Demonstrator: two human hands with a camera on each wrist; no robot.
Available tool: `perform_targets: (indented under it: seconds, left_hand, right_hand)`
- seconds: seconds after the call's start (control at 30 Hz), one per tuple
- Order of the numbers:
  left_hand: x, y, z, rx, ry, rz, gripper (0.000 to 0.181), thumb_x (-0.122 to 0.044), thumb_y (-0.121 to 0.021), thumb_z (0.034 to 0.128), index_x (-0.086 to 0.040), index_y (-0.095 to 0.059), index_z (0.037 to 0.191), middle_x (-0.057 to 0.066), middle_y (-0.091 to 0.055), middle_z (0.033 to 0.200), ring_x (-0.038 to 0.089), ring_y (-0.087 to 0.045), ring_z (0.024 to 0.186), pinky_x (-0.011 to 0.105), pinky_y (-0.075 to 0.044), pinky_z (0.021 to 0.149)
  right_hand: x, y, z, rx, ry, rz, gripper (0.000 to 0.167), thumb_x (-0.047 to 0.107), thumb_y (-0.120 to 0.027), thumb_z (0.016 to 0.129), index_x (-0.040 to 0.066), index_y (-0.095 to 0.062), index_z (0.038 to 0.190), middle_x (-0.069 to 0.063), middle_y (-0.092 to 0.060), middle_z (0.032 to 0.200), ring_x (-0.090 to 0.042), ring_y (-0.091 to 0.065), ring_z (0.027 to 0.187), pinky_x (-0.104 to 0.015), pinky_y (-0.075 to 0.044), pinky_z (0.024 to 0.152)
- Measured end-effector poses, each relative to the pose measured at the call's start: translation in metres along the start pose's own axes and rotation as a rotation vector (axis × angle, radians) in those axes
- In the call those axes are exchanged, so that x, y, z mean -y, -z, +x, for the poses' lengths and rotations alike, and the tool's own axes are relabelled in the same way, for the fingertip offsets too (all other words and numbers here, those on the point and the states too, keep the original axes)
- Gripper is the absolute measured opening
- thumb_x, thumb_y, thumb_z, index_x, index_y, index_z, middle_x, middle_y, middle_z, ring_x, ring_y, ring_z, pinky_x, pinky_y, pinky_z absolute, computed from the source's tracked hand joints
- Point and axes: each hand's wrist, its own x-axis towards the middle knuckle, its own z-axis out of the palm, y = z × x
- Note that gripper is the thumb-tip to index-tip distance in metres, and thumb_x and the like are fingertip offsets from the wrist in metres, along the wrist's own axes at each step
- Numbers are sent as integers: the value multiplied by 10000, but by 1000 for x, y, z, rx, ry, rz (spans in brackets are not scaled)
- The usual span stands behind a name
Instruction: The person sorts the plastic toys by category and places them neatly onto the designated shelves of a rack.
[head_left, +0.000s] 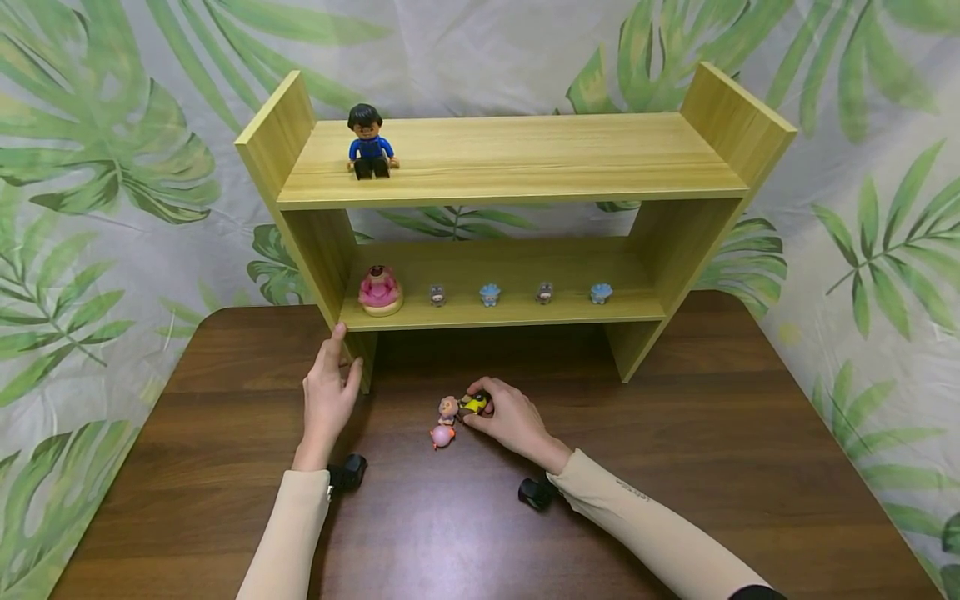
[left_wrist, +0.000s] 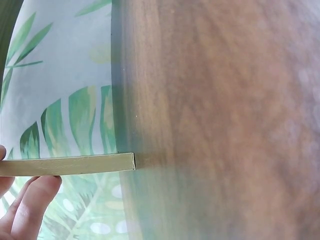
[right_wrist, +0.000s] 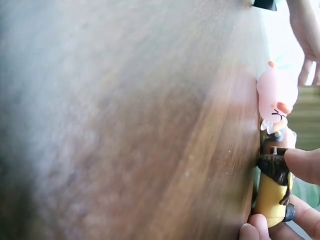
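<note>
My left hand holds the lower left side panel of a light wooden shelf, thumb on one side and fingers on the other. In the left wrist view, fingers show beside the panel's edge. My right hand pinches a small yellow-and-dark toy figure lying low at the table, with fingertips around it in the right wrist view. Just left of it are a small pinkish-brown figure and a round pink toy, which is large in the right wrist view.
A dark-haired toy figure in blue sits on the upper board. Along the lower board stand a pink bear figure, two small grey figures and two blue ones. The brown table lies before the leaf-patterned cloth.
</note>
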Motion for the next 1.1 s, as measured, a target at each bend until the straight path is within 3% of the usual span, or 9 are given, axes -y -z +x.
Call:
perform_targets:
  seconds: [0.27, 0.63, 0.83, 1.1]
  left_hand:
    - [-1, 1, -1, 8, 5, 0, 922, 109, -611, 838, -425, -234, 1488, 142, -473, 835, 252, -497, 622, 438, -458, 502]
    - [-2, 2, 0, 10, 3, 4, 918, 105, -609, 842, -427, -228, 1486, 163, -475, 834, 303, -486, 607, 433, -427, 499]
    - [-2, 1, 0, -2, -4, 3, 919, 116, -611, 830, -411, -238, 1484, 161, -480, 838, 298, -473, 613, 429, -417, 493]
    - [-1, 0, 0, -4, -3, 6, 910, 107, -608, 833, -407, -235, 1485, 153, -479, 838, 299, -481, 620, 437, -418, 496]
  right_hand:
    - [-2, 3, -1, -6, 5, 25, 330, 212, -787, 790, 142, -648, 1081, 45, -579, 852, -98, -541, 704, -254, -435, 581]
    - [1, 17, -6, 55, 40, 281, 332, 70, -738, 823, 76, -615, 1131, -37, -588, 1043, -176, -611, 803, -235, -516, 656]
    - [6, 26, -11, 62, 61, 352, 358, 18, -727, 820, 80, -599, 1149, -42, -570, 1068, -187, -609, 847, -239, -525, 690]
    - [10, 36, -13, 66, 82, 432, 404, -83, -701, 791, 91, -586, 1137, -24, -545, 1089, -194, -604, 903, -334, -536, 729]
